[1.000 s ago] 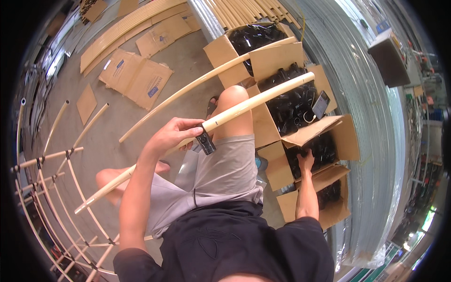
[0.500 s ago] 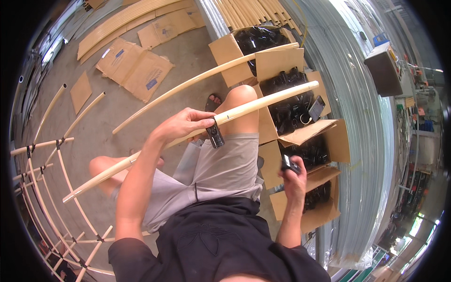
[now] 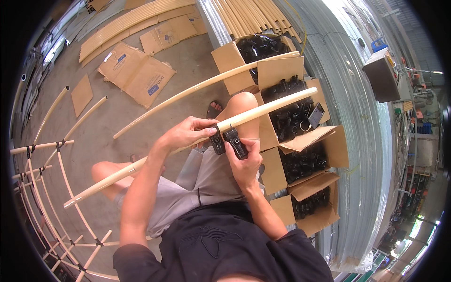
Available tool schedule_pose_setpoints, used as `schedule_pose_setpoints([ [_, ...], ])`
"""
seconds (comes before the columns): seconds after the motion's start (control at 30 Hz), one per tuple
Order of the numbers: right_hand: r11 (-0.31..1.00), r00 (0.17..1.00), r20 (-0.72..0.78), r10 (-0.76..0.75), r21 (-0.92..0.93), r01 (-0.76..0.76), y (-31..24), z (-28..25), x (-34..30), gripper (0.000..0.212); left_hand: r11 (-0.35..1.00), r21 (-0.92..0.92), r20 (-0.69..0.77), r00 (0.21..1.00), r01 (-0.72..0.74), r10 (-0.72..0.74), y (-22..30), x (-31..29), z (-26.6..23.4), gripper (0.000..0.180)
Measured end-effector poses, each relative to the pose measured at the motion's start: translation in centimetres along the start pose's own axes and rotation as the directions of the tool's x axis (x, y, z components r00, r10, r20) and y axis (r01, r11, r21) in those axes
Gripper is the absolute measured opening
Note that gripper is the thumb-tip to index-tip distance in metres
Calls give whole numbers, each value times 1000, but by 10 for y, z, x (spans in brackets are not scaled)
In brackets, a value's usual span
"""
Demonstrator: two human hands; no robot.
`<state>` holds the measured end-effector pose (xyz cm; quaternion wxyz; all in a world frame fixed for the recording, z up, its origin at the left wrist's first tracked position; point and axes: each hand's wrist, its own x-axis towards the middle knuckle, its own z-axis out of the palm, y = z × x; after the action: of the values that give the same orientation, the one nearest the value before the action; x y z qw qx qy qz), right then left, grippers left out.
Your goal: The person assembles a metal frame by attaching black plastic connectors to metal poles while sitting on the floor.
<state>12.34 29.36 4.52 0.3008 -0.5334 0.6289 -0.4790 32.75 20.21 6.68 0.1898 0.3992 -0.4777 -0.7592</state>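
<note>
A cream-coloured pipe (image 3: 275, 106) lies slantwise across my lap and knees. My left hand (image 3: 185, 134) is closed at the pipe's middle, fingers and thumb around a black pipe joint half (image 3: 216, 144) set against the pipe. Right beside it, my right hand (image 3: 247, 165) pinches a second black pipe joint half (image 3: 234, 141) between thumb and fingers. The top of this piece meets the pipe's near side in the view, and the two black pieces stand almost parallel with a narrow gap.
Open cardboard boxes (image 3: 270, 176) of black joints line my right side, with a phone (image 3: 316, 115) on one. Another cream pipe (image 3: 188, 89) lies beyond my knees. A pipe frame (image 3: 63, 141) stands at left. Flattened cardboard (image 3: 136, 75) covers floor ahead. Long metal profiles (image 3: 352, 155) are stacked at right.
My right hand has come left from beside the boxes to the pipe, bringing its black joint half next to the other. My left hand stays at nearly the same place on the pipe.
</note>
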Motion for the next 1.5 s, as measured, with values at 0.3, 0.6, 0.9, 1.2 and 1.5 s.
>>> schedule_pose_setpoints([
  [0.3, 971, 986, 31, -162, -174, 165, -6, 9, 0, 52, 1000, 16, -25, 1000, 15, -14, -6, 3, -2, 46],
  [0.6, 946, 970, 44, -240, -214, 244, -3, 7, -1, 47, 998, 58, -45, 999, 12, -9, -2, 1, 2, 42],
  [0.9, 941, 974, 74, -215, -252, 227, -8, 0, 5, 47, 996, 91, -48, 999, 2, 2, 4, 4, 8, 41],
  [1.2, 986, 997, -63, -55, -159, 45, -14, -61, 5, 38, 999, 4, -54, 998, 44, -44, 7, 0, 6, 45],
  [1.5, 598, 523, -325, 788, 197, -777, 251, -277, -14, 24, 992, -77, -29, 994, 102, -104, 9, 2, -3, 48],
])
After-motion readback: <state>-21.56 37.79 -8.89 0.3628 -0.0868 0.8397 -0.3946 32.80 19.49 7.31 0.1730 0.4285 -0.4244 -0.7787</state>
